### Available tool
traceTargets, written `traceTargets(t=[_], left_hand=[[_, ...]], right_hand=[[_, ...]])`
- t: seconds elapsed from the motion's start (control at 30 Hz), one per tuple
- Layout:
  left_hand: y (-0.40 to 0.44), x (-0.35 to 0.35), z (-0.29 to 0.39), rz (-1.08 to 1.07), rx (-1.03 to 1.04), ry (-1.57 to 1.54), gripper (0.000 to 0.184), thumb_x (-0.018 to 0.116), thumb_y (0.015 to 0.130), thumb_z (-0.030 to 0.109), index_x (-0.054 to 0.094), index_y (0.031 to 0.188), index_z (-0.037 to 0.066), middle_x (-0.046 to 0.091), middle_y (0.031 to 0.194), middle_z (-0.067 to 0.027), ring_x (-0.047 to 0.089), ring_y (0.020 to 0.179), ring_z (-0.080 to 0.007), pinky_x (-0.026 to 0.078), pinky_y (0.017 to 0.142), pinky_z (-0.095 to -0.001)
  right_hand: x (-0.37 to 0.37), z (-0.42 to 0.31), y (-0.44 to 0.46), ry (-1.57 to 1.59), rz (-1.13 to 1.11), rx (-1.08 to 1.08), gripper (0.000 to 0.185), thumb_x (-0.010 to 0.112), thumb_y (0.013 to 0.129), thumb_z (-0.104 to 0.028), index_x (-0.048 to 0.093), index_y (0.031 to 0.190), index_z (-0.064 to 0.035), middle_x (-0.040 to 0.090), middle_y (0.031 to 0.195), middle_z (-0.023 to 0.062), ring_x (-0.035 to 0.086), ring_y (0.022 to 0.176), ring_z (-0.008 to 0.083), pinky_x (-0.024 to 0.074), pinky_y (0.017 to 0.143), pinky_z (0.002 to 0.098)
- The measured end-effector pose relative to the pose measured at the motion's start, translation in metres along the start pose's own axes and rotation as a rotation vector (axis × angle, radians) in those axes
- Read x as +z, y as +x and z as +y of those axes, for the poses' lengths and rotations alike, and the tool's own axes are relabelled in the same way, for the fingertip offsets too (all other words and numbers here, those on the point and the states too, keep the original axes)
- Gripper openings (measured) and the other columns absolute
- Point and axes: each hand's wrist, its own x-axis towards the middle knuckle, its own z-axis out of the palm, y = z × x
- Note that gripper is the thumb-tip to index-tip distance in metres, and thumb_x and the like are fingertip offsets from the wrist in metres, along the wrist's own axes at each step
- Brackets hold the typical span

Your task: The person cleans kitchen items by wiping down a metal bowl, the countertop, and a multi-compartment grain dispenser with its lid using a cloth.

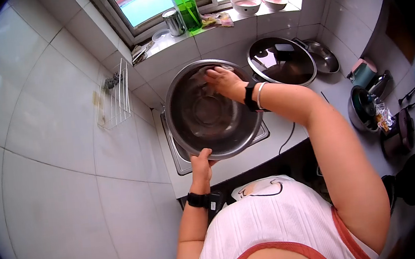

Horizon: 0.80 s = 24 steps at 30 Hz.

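Steel basin (pixel 210 112) is over metal-edged unit (pixel 183 165), contact unclear; L hand (pixel 202 163) pinches nearer rim (pixel 227 154), R hand (pixel 227 82) inside at far side, can't tell if grip's holding anything. Main risk: hard R push, w/ only L pinch seen steadying, may tip basin; lesser: rim, if wet, might slip from L

We count one left hand (pixel 202 163) and one right hand (pixel 224 81), two black wristbands (pixel 251 96) and one pale bracelet (pixel 260 94). We see one metal basin (pixel 181 119), one sink (pixel 183 170), one glass lid (pixel 270 66) and one wire rack (pixel 128 91). Along the windowsill (pixel 162 47) we tally two bowls (pixel 247 9), one green bottle (pixel 186 9), one silver can (pixel 174 24) and one cloth (pixel 219 20) (the small bits there defeat our counting).
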Motion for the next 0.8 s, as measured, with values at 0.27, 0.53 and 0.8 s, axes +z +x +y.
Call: traceTargets(t=[0.27, 0.53, 0.8], left_hand=[[0.011, 0.020, -0.016, 0.015, 0.138, -0.004, 0.053, 0.053, 0.073, 0.000, 0.037, 0.124, 0.005, 0.054, 0.106, -0.0089, 0.061, 0.084, -0.0191, 0.058, 0.058, -0.0324], [-0.002, 0.015, -0.015, -0.030, 0.119, 0.057, 0.054, 0.052, 0.074, 0.001, 0.035, 0.125, 0.004, 0.054, 0.106, -0.0095, 0.062, 0.086, -0.0218, 0.059, 0.063, -0.0366], [-0.015, 0.031, -0.015, -0.103, 0.015, -0.001, 0.038, 0.053, 0.074, 0.003, 0.048, 0.112, 0.000, 0.058, 0.097, -0.0092, 0.063, 0.082, -0.0214, 0.059, 0.064, -0.0360]], right_hand=[[0.000, -0.103, -0.049, 1.571, -0.216, 0.311, 0.038, 0.066, 0.076, -0.014, 0.047, 0.106, -0.0018, 0.057, 0.096, 0.0187, 0.058, 0.086, 0.0345, 0.0456, 0.076, 0.0394], [0.016, -0.071, -0.068, 0.750, -0.469, 0.256, 0.023, 0.059, 0.075, -0.007, 0.066, 0.097, -0.0065, 0.063, 0.097, 0.0171, 0.064, 0.084, 0.0334, 0.0530, 0.071, 0.0410], [0.005, -0.065, -0.002, 1.108, 0.331, 0.461, 0.031, 0.063, 0.072, -0.012, 0.062, 0.103, -0.0088, 0.056, 0.103, 0.0184, 0.053, 0.100, 0.0370, 0.0443, 0.086, 0.0411]])
